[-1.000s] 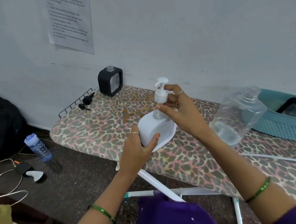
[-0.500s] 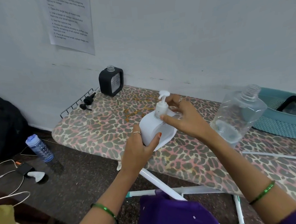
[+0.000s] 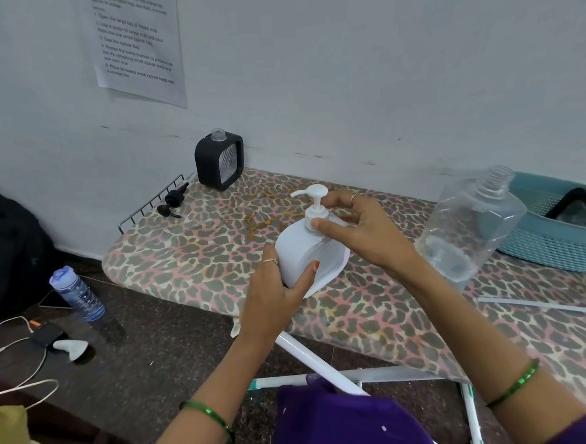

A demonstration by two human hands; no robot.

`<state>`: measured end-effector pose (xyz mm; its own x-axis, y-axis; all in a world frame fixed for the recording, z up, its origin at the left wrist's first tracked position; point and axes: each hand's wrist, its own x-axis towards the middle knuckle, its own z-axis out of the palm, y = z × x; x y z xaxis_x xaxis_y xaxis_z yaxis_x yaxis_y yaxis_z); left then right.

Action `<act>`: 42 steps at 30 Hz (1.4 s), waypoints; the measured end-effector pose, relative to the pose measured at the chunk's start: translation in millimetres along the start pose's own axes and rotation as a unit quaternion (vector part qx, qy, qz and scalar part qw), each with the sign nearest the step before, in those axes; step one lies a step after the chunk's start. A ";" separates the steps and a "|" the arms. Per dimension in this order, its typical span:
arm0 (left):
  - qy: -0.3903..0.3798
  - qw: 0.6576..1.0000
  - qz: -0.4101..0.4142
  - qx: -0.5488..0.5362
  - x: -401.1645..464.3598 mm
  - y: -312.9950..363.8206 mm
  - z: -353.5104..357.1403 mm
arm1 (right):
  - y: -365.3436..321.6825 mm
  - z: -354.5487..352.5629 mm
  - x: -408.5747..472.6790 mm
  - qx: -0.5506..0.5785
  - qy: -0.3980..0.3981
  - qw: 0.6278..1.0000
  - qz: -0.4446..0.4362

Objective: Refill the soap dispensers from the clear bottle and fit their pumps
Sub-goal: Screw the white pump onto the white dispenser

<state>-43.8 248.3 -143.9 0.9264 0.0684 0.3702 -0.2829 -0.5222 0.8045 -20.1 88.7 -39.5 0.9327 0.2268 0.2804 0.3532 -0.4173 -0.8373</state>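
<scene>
A white soap dispenser [image 3: 295, 252] stands on the leopard-print ironing board [image 3: 197, 248]. My left hand [image 3: 275, 291] grips its body from the near side. A white pump [image 3: 314, 203] sits in its neck, and my right hand [image 3: 360, 231] pinches the pump's collar with thumb and fingers. The clear bottle [image 3: 473, 224], uncapped and nearly empty, stands to the right of my right wrist. A black dispenser [image 3: 219, 162] with an open neck stands at the back by the wall. Its black pump [image 3: 174, 203] lies on the board's left end.
A teal basket [image 3: 554, 247] holding dark items sits at the right by the wall. A thin clear tube [image 3: 547, 307] lies on the board's near right. On the floor left are a blue bottle [image 3: 78, 293], cables, a phone and a black bag [image 3: 8, 253].
My right hand has lowered the white pump from above the neck down into the white dispenser. My left hand kept its hold on the body.
</scene>
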 end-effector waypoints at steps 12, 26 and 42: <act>-0.006 1.000 -0.002 -0.020 3.0 2.6 5.0 | -9.1 -0.8 -6.2 -0.009 -0.034 0.999 -0.010; -0.003 0.999 -0.010 -0.033 0.7 -6.9 1.5 | -9.9 11.8 -5.3 0.039 0.002 0.997 0.061; -0.009 0.999 -0.004 -0.039 0.7 -3.7 0.4 | 1.8 9.0 -1.2 0.031 0.017 0.998 0.057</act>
<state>-42.0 250.0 -146.8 0.9330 0.0572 0.3554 -0.2928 -0.4537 0.8417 -21.2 95.5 -45.5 0.9691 0.1499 0.1959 0.2396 -0.3827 -0.8923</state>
